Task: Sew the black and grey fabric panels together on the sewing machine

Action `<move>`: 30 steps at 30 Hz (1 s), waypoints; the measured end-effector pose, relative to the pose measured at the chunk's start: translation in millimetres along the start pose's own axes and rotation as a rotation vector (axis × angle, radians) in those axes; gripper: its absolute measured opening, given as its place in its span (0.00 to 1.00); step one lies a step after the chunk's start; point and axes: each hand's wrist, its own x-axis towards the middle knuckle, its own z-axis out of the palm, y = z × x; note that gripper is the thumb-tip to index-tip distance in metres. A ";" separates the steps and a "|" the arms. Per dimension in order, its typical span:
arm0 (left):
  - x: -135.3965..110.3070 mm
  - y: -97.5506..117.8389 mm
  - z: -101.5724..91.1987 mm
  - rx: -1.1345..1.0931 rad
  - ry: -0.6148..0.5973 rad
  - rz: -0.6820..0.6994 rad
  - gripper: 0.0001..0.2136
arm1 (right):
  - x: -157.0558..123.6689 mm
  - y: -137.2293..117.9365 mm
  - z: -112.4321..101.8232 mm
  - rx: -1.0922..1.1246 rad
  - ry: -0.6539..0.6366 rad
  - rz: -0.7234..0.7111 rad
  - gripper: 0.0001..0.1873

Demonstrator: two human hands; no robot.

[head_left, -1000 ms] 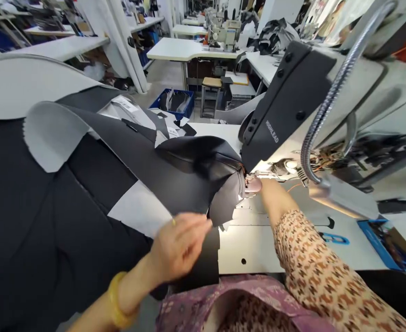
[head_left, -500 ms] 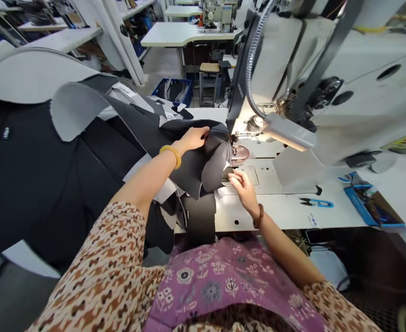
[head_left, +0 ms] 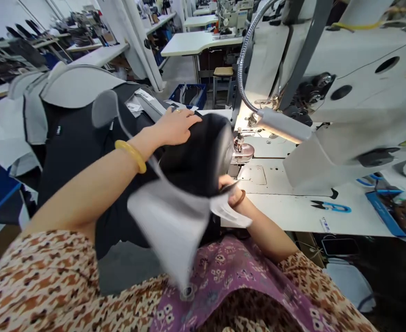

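My left hand (head_left: 175, 125) lies on top of a bunched piece of black fabric with grey backing (head_left: 196, 157), fingers stretched out over it. The fabric is smeared by motion and bulges up beside the presser foot (head_left: 241, 150) of the white sewing machine (head_left: 344, 115). My right hand (head_left: 227, 188) is under the fabric's edge; only the wrist with a brown band shows, the fingers are hidden. A grey flap of the fabric (head_left: 175, 221) hangs toward my lap.
More black and grey cut pieces (head_left: 67, 129) are piled at the left. Blue thread snips (head_left: 330, 206) lie on the machine table, a blue box (head_left: 392, 214) at the right edge. A gooseneck lamp (head_left: 279, 124) hangs over the needle. Other sewing tables stand behind.
The fabric has been lifted and turned away from the needle. My left hand moved from its far edge to its top; my right hand went from the machine bed to under the fabric.
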 end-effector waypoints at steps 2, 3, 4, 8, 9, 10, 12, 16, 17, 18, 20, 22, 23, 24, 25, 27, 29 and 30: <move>-11.0 10.6 -12.3 -0.006 -0.123 0.019 0.22 | -26.4 15.5 -11.4 -0.024 -0.126 0.095 0.18; -15.8 17.6 -13.2 -0.003 -0.177 0.030 0.19 | -37.8 23.6 -18.6 -0.025 -0.164 0.148 0.17; -19.6 25.4 -10.4 0.001 -0.203 0.046 0.15 | -47.6 31.3 -27.0 -0.030 -0.169 0.190 0.15; -19.2 57.0 28.9 -0.190 0.010 0.129 0.14 | -72.3 53.3 -69.5 -0.098 -0.005 0.324 0.07; -15.5 63.0 41.0 -0.293 0.071 0.118 0.15 | -76.9 56.2 -79.5 -0.156 0.059 0.360 0.08; -11.3 67.7 51.9 -0.391 0.118 0.096 0.17 | -81.9 58.0 -88.2 -0.225 0.121 0.385 0.11; -3.5 72.7 68.0 -0.494 0.157 0.053 0.17 | -93.3 59.3 -102.3 -0.385 0.217 0.400 0.16; -1.7 70.9 75.3 -0.406 0.153 0.143 0.15 | -124.5 59.9 -135.3 -0.686 0.482 0.297 0.23; -4.5 70.7 73.6 -0.386 0.150 0.177 0.15 | -134.4 61.7 -147.8 -0.786 0.586 0.290 0.23; -8.4 71.8 71.5 -0.374 0.144 0.209 0.16 | -144.8 64.5 -161.7 -0.897 0.692 0.307 0.23; -17.6 77.5 67.8 -0.330 0.135 0.256 0.19 | -165.6 72.9 -190.5 -1.144 0.832 0.451 0.25; -25.8 86.1 67.3 -0.234 0.141 0.286 0.22 | -182.4 82.9 -214.5 -1.249 0.861 0.689 0.28; -28.7 90.1 68.5 -0.181 0.151 0.291 0.22 | -188.3 87.4 -223.2 -1.257 0.845 0.764 0.29; -30.7 93.3 70.4 -0.139 0.159 0.287 0.20 | -192.4 91.3 -229.6 -1.257 0.822 0.797 0.29; -31.9 95.4 72.8 -0.113 0.165 0.276 0.17 | -194.9 94.5 -233.8 -1.261 0.797 0.793 0.27; -33.2 96.7 77.8 -0.092 0.174 0.257 0.13 | -196.3 99.5 -237.9 -1.315 0.764 0.705 0.24; -34.5 94.6 82.1 -0.078 0.191 0.241 0.12 | -195.0 103.8 -239.5 -1.373 0.748 0.587 0.21; -35.5 92.5 84.0 -0.069 0.205 0.241 0.11 | -194.0 106.0 -240.2 -1.388 0.744 0.525 0.20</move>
